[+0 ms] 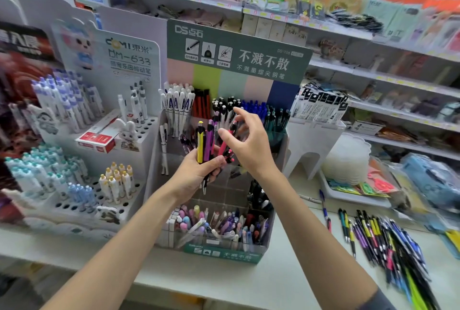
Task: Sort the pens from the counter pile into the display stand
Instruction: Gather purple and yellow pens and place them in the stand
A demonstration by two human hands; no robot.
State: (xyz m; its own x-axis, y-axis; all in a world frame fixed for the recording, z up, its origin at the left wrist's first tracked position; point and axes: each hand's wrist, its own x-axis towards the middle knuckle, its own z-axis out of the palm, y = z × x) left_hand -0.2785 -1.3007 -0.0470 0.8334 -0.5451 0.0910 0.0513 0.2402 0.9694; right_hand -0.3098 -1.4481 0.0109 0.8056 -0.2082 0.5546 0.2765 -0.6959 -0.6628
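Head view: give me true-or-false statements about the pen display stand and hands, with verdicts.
The left hand grips a bundle of yellow, purple and pink pens. True.
The loose pile of multicoloured pens lies left of the green cardboard display stand. False: it lies to its right.
Blue pens stand in that stand's back row. True.
The red-and-white box sits inside the green stand. False: it rests on the white holed stand beside it.

The pen pile [388, 247] is blurred, cut off by the bottom edge.
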